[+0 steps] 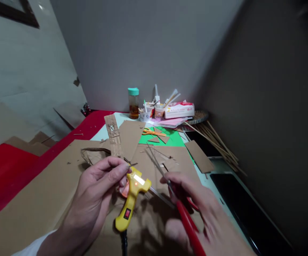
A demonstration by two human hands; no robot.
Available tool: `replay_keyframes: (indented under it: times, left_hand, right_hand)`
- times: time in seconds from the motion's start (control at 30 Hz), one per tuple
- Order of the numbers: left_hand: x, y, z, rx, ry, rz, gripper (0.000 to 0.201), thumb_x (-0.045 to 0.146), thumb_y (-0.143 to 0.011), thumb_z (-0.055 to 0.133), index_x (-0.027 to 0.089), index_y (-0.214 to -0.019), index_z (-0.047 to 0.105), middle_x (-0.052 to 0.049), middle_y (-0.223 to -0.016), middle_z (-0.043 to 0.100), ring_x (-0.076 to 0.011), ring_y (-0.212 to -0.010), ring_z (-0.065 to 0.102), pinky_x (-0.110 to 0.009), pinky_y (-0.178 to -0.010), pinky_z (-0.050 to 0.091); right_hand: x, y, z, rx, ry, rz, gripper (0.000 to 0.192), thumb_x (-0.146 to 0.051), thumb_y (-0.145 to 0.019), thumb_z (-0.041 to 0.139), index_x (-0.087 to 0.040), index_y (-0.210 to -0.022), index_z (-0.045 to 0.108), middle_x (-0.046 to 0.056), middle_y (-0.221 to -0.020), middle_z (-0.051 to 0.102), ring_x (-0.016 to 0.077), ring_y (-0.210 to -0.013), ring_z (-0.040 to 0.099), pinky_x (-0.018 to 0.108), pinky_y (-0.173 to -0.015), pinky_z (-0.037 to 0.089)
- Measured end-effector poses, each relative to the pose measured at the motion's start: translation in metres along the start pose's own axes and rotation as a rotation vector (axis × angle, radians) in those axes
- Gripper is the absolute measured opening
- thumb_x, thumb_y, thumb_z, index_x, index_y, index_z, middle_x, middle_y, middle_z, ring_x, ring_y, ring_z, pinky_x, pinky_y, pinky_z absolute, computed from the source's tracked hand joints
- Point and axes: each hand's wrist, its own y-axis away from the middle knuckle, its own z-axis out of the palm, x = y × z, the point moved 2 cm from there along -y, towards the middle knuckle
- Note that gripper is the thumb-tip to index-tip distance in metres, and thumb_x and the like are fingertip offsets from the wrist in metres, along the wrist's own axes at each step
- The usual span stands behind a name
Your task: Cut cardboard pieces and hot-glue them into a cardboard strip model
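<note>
My left hand (pixel 97 192) pinches a thin dark stick (pixel 132 164) between thumb and fingertips, just above a yellow glue gun (pixel 131 197) that rests on the cardboard with its red light on. My right hand (pixel 196 209) grips red-handled scissors (pixel 180 206), their metal blades (pixel 157 165) open and pointing up and away toward the stick. A large brown cardboard sheet (pixel 44 199) lies under both hands.
Cardboard scraps, a green sheet (pixel 173 139) and orange scissors (pixel 152 133) lie further back. A teal-capped jar (pixel 133 103), cups with tools (pixel 154 111) and a tissue pack (pixel 179 110) stand by the wall. Wooden sticks (pixel 217 144) lie at right; red cloth (pixel 4 170) at left.
</note>
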Motion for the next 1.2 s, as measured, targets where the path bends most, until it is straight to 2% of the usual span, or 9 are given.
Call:
replay_keyframes:
  times: [0.07, 0.17, 0.3, 0.47, 0.7, 1.03, 1.1, 1.2]
  left_hand:
    - [0.002, -0.001, 0.0, -0.011, 0.062, -0.005, 0.02, 0.028, -0.066, 0.093, 0.018, -0.072, 0.076, 0.001, -0.062, 0.064, -0.0078, -0.052, 0.054, -0.015, -0.051, 0.048]
    - [0.002, -0.002, 0.001, -0.026, 0.085, -0.029, 0.02, 0.029, -0.067, 0.092, 0.018, -0.07, 0.075, 0.001, -0.06, 0.061, -0.0084, -0.053, 0.052, -0.015, -0.051, 0.047]
    - [0.0, 0.001, 0.003, -0.025, 0.068, -0.069, 0.024, 0.032, -0.062, 0.094, 0.018, -0.07, 0.075, 0.0, -0.064, 0.062, -0.0094, -0.056, 0.049, -0.016, -0.052, 0.045]
    - [-0.004, 0.006, 0.004, -0.052, 0.065, -0.13, 0.025, 0.033, -0.061, 0.095, 0.018, -0.069, 0.075, 0.001, -0.06, 0.057, -0.0099, -0.058, 0.046, -0.016, -0.053, 0.042]
    - [-0.004, 0.006, 0.006, -0.051, 0.051, -0.163, 0.027, 0.03, -0.058, 0.095, 0.015, -0.068, 0.076, -0.001, -0.061, 0.062, -0.0093, -0.056, 0.047, -0.017, -0.052, 0.044]
    - [-0.005, 0.007, 0.004, -0.087, 0.03, -0.156, 0.02, 0.029, -0.068, 0.091, 0.017, -0.072, 0.076, 0.001, -0.063, 0.059, -0.009, -0.058, 0.047, -0.016, -0.054, 0.044]
    - [-0.005, 0.007, 0.003, -0.09, -0.001, -0.151, 0.021, 0.03, -0.069, 0.09, 0.017, -0.069, 0.073, 0.001, -0.062, 0.058, -0.0093, -0.059, 0.046, -0.016, -0.054, 0.044]
    - [-0.004, 0.007, 0.002, -0.083, -0.048, -0.153, 0.021, 0.03, -0.07, 0.089, 0.016, -0.07, 0.073, -0.001, -0.066, 0.061, -0.0098, -0.061, 0.047, -0.016, -0.055, 0.044]
  right_hand:
    - [0.0, 0.002, 0.003, 0.0, 0.102, -0.1, 0.036, -0.054, -0.084, 0.072, -0.027, -0.107, 0.066, 0.003, -0.085, 0.069, 0.0226, -0.071, 0.065, 0.03, -0.062, 0.054]
    - [0.004, 0.003, 0.009, -0.039, 0.172, -0.146, 0.035, -0.053, -0.087, 0.07, -0.027, -0.11, 0.064, 0.003, -0.088, 0.071, 0.0228, -0.074, 0.068, 0.03, -0.065, 0.055]
    - [0.01, 0.002, 0.017, -0.125, 0.192, -0.15, 0.031, -0.045, -0.085, 0.074, -0.025, -0.105, 0.062, -0.001, -0.087, 0.069, 0.0179, -0.072, 0.066, 0.026, -0.063, 0.052]
    - [0.007, 0.002, 0.018, -0.062, 0.151, -0.155, 0.021, -0.03, -0.084, 0.073, -0.024, -0.101, 0.062, -0.004, -0.082, 0.067, 0.014, -0.067, 0.064, 0.023, -0.061, 0.049]
    - [0.002, 0.004, 0.016, -0.036, 0.156, -0.128, 0.015, -0.038, -0.091, 0.069, -0.025, -0.098, 0.064, -0.003, -0.08, 0.071, 0.0155, -0.067, 0.066, 0.025, -0.063, 0.053]
    - [0.004, 0.005, 0.021, -0.01, 0.169, -0.15, 0.007, -0.026, -0.091, 0.066, -0.024, -0.097, 0.066, -0.002, -0.08, 0.074, 0.015, -0.067, 0.07, 0.023, -0.063, 0.054]
    - [0.002, 0.006, 0.021, -0.022, 0.188, -0.138, 0.005, -0.027, -0.094, 0.063, -0.024, -0.097, 0.066, -0.002, -0.078, 0.074, 0.0145, -0.064, 0.068, 0.023, -0.061, 0.053]
    - [0.004, 0.004, 0.009, -0.039, 0.209, -0.097, 0.014, -0.033, -0.1, 0.056, -0.024, -0.095, 0.064, -0.004, -0.068, 0.067, 0.0123, -0.052, 0.06, 0.022, -0.052, 0.047]
